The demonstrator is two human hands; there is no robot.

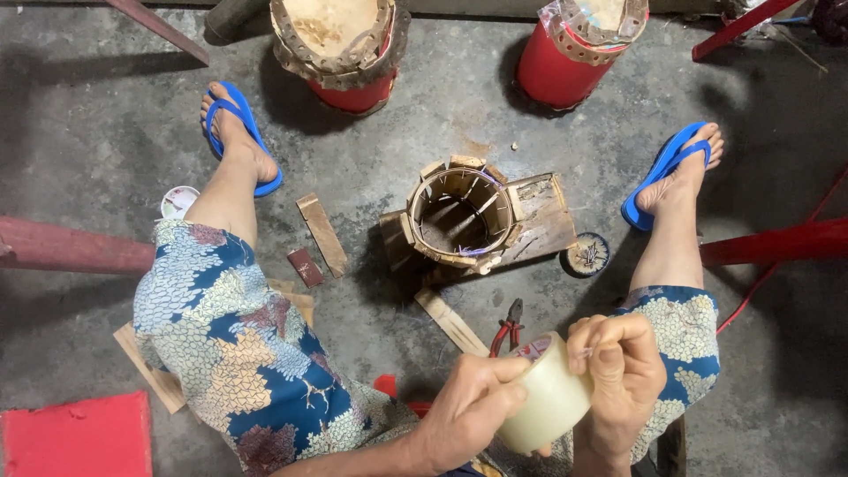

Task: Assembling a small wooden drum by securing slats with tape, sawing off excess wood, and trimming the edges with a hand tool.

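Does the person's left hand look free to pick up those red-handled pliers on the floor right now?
Probably not at once: the left hand grips the roll of clear tape, as does the right hand. The pliers lie close, just beyond, with nothing on them.

You hold one roll of clear packing tape point(549, 397), pale and translucent, wide-banded, with a red-printed core. It sits tilted, core opening up and left, just below the red-handled pliers point(508, 334) and nearer you than they are, off the floor.
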